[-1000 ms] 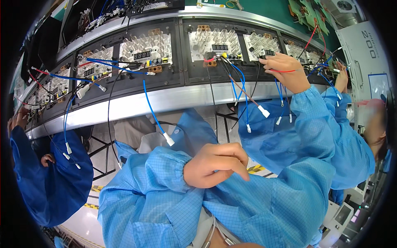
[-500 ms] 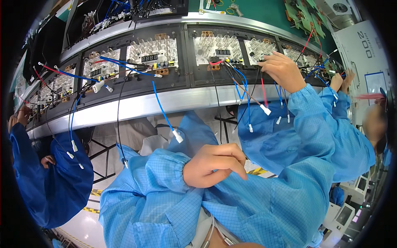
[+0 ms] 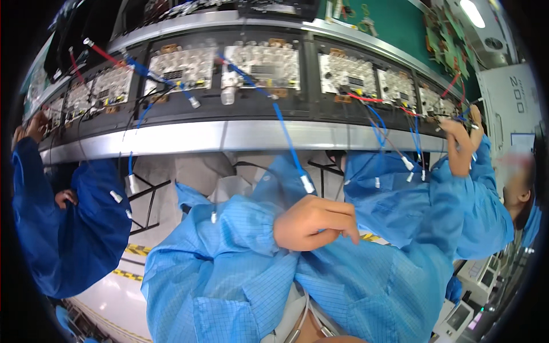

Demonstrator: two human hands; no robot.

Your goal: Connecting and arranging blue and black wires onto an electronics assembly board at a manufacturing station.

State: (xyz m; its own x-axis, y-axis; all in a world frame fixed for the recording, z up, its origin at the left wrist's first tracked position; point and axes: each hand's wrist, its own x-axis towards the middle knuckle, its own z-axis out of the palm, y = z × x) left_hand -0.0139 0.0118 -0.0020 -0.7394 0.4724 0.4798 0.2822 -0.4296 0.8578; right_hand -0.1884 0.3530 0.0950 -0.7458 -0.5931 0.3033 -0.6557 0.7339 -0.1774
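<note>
Blue test leads [image 3: 289, 143] hang from the long rack of circuit panels [image 3: 263, 66], white plugs dangling before us. Our right hand [image 3: 460, 146] is raised at the far right panel [image 3: 437, 103], among the red and blue wires there; whether its fingers pinch a wire, we cannot tell. Our left hand [image 3: 314, 224] rests folded against our blue sleeve [image 3: 229, 257], fingers curled together, holding nothing visible. A co-worker in dark blue [image 3: 68, 228] stands at left. We judge it best to trace each lead singly, seating plugs squarely without tugging neighbouring wires.
</note>
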